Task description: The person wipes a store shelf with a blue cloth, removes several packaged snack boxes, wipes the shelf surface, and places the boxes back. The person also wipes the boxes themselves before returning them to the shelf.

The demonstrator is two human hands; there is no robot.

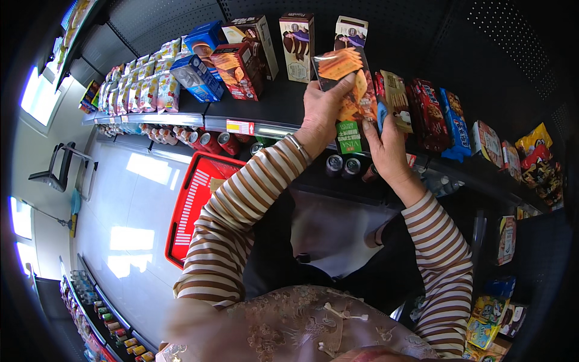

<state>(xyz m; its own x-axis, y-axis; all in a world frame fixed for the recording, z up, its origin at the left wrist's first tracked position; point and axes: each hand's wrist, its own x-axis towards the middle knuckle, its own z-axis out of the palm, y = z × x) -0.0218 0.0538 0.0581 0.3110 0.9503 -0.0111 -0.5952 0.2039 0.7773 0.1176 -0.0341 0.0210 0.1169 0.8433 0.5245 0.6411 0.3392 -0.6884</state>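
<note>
My left hand point(319, 111) grips a dark cracker box point(344, 90) by its left side, its thumb across the printed front. The box is tilted above the front edge of a black shelf point(271, 106). At its lower right side my right hand point(386, 147) holds a folded blue cloth point(382, 115), with the thumb close to the box's lower corner. Just below the box shows a green package point(348, 138) bearing white writing; whether it touches the box I cannot tell. Behind the box stands a cream and brown biscuit carton point(351, 31), its lower part hidden.
Left along the shelf are a red cracker box point(237, 72), a blue box point(196, 78) and several small snack bags point(144, 92). Red point(429, 115) and blue point(454, 122) cookie packs lie right. Soda cans point(210, 142) sit below. A red shopping basket point(181, 217) is on the floor.
</note>
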